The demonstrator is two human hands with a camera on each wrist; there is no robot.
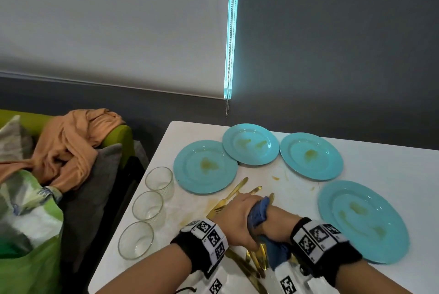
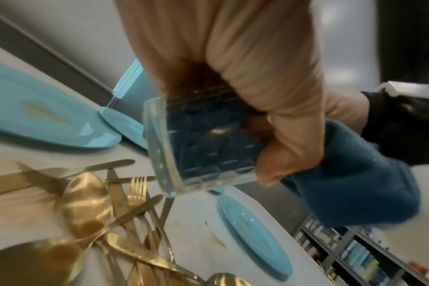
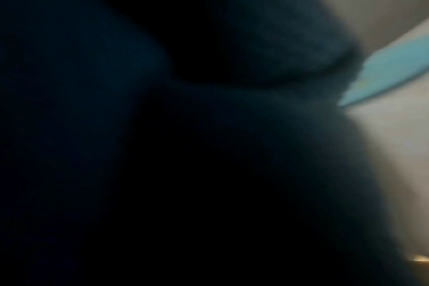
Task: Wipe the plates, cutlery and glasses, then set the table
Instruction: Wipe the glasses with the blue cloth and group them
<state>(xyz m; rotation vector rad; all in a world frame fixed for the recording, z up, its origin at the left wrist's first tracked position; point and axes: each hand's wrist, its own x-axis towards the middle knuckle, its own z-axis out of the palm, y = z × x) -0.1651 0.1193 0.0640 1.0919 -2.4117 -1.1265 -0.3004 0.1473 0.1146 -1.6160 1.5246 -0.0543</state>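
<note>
Gripping a glass (image 2: 203,147), left hand (image 1: 235,220); right hand (image 1: 273,222) clutching blue cloth (image 2: 355,183).

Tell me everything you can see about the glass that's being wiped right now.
The glass is a clear, short, straight-walled tumbler with fine ribbing showing on its side. The left hand grips it from above, tipped on its side above the pile of gold cutlery, clear of the table. The blue cloth is stuffed inside it, showing dark through the wall, and its free end hangs out towards the right hand. In the head view the hands hide the glass almost wholly. Whether it is clean yet cannot be told.
</note>
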